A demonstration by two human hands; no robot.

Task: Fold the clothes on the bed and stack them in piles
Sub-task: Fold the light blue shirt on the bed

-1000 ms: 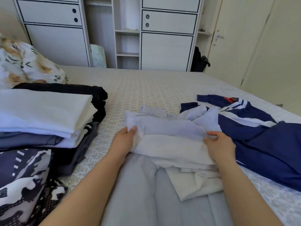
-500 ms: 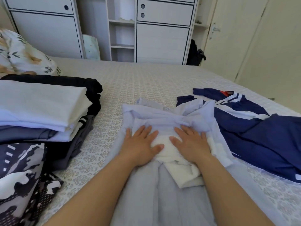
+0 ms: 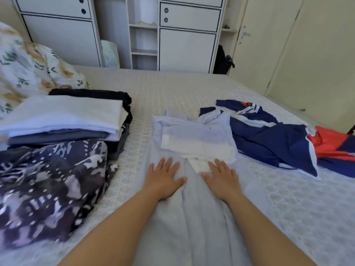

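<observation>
both hands flat, palms down, fingers straight and spread, gripping nothing. left hand (image 3: pixel 163 179) presses on the pale blue garment (image 3: pixel 184 217) spread out on the bed (image 3: pixel 182 89), just left of its centre crease. right hand (image 3: pixel 221 181) presses on the same cloth just right of the crease; its fingers (image 3: pixel 213 167) touch the lower edge of a white strip (image 3: pixel 198 167) sticking out from under the folded part.

folded-over part of the garment (image 3: pixel 197 139) sits just beyond the fingertips: a pale blue and white rectangle lying on the garment's upper half, with a collar-like edge (image 3: pixel 178 117) at the far end.

left of it: pile of folded clothes (image 3: pixel 63 120), white and light blue pieces on top, grey below, black at the back. in front of that pile and touching it, a dark patterned cloth (image 3: pixel 48 185) with white marks, lying loosely.

right of the garment: unfolded navy, white and red clothing (image 3: pixel 278 143), crumpled, its near edge touching the pale blue cloth.

floral pillow (image 3: pixel 28 68) at far left. white wardrobe (image 3: pixel 172 35) beyond the bed, a dark bag (image 3: pixel 222 60) beside it, cream door (image 3: pixel 269 45) to the right.
</observation>
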